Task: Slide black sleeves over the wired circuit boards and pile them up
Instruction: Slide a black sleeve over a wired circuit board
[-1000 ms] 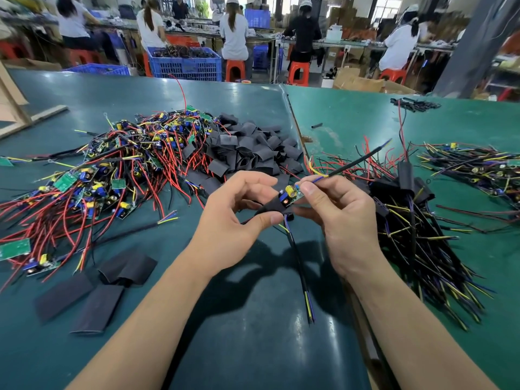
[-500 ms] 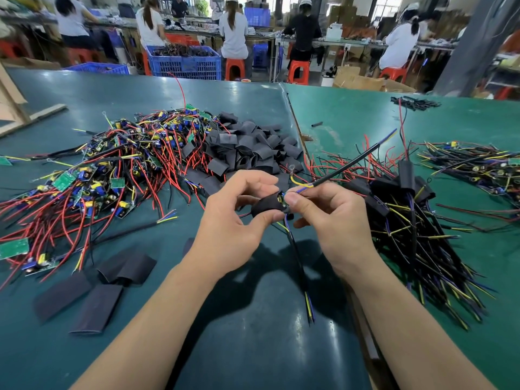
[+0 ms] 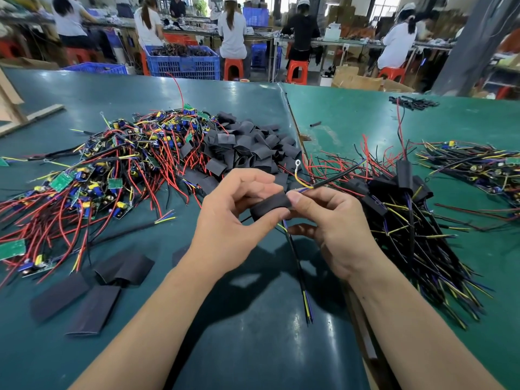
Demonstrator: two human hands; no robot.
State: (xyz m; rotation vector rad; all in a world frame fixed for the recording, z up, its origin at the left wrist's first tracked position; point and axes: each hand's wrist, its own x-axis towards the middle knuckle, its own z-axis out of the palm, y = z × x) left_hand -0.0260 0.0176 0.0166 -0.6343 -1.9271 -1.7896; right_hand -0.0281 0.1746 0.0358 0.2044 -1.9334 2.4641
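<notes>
Both hands pinch one sleeve — left hand should hold it steady, right hand seat the board squarely inside.

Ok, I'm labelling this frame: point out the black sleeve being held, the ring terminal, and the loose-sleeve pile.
black sleeve (image 3: pixel 271 206), head view, its middle between the hands
ring terminal (image 3: pixel 297 163), head view, the metal loop
loose-sleeve pile (image 3: pixel 247 149), head view, centre of heap

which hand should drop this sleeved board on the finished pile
Right, probably. The right hand pinches the wire end of the sleeve, and the finished pile lies just to its right; the left hand is farther away.
</notes>
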